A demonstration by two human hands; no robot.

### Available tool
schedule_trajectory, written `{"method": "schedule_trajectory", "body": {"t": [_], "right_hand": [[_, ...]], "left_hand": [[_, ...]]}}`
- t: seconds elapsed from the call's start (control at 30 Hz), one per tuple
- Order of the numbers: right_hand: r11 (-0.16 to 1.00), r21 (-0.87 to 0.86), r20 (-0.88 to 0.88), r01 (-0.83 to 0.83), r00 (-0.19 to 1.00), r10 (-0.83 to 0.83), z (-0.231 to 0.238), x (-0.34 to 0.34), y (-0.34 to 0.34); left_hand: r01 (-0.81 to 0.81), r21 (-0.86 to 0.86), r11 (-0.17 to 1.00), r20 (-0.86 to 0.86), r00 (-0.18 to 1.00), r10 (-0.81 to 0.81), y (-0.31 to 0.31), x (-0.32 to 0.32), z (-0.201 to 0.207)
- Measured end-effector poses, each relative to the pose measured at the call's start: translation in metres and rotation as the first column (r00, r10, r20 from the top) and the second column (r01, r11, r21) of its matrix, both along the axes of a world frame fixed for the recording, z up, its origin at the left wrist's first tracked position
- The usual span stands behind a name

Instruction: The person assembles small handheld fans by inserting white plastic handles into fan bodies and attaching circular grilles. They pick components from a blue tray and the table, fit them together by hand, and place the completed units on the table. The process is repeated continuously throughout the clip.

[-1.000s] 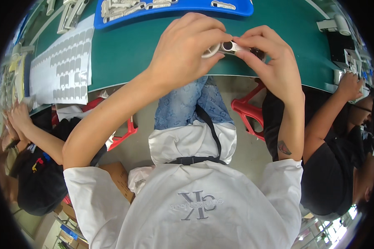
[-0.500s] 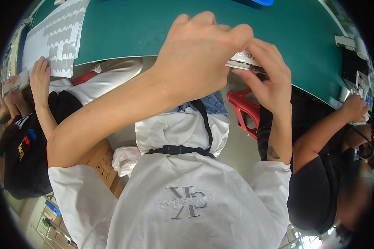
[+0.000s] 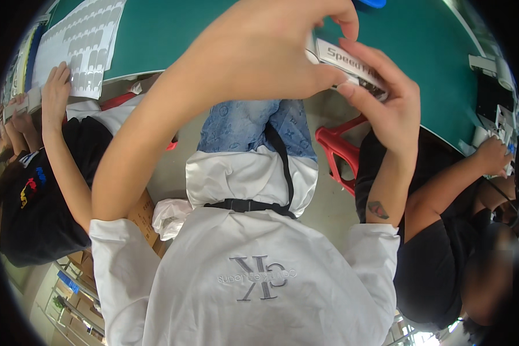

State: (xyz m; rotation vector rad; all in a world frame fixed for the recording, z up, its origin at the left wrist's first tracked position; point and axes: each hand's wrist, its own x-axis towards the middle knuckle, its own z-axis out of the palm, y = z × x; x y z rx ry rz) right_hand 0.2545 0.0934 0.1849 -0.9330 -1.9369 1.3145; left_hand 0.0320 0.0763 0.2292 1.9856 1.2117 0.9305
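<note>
So the little white device (image 3: 347,61) is up in the air over the near edge of the green table (image 3: 153,36). Right hand (image 3: 391,95) has it pinched, thumb on the side toward the wearer, fingers on the table side. Left hand (image 3: 288,49) is curved round its other end, thumb at the lower side (can't tell if it's really gripping, the hand hides it). IMO let the right hold it steady, press with the left thumb gently and evenly, and work above the tabletop, not past its edge.
</note>
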Motion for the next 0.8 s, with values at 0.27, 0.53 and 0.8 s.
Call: {"method": "schedule_trajectory", "body": {"t": [0.27, 0.53, 0.8], "right_hand": [[0.999, -0.012, -0.191, 0.053, 0.980, -0.055, -0.006, -0.023, -0.019], [0.974, -0.132, -0.217, 0.184, 0.954, -0.209, -0.003, -0.045, -0.025], [0.962, -0.187, -0.224, 0.198, 0.945, -0.238, -0.002, -0.059, -0.020]], "left_hand": [[-0.311, -0.105, 0.944, 0.511, 0.798, 0.320, -0.003, -0.004, 0.012], [-0.409, -0.379, 0.830, 0.248, 0.819, 0.517, 0.007, -0.012, 0.062], [-0.316, -0.405, 0.858, 0.311, 0.834, 0.455, 0.006, -0.039, 0.060]]}}
